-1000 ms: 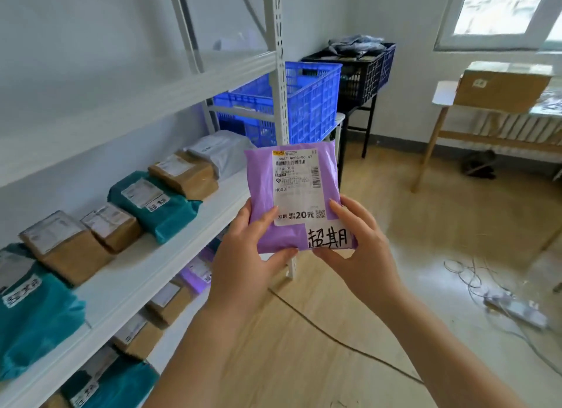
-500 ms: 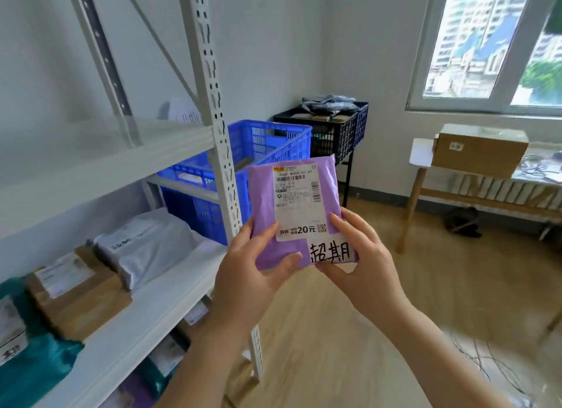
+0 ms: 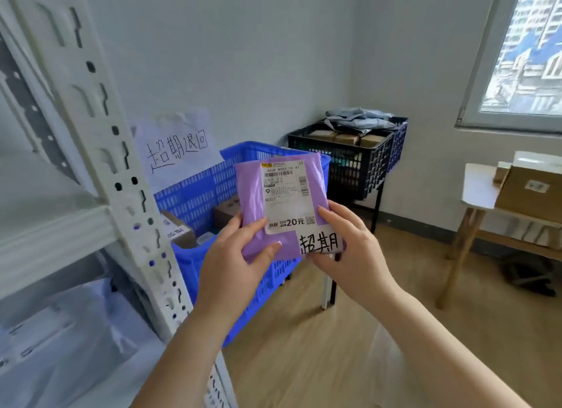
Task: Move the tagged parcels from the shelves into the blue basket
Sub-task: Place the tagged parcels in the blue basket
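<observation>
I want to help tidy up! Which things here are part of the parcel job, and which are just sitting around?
Part of the job:
purple parcel, held by the left hand and right hand
handwritten tag on it
blue basket, with boxes already inside

Just sitting around:
black crate of parcels
cardboard box on the wooden table

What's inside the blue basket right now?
In the blue basket, two brown boxes show. The purple parcel and both hands cover the rest.

Left hand [image 3: 231, 264] and right hand [image 3: 355, 252] grip a purple parcel [image 3: 258, 200] before the blue basket [image 3: 200, 194].
</observation>
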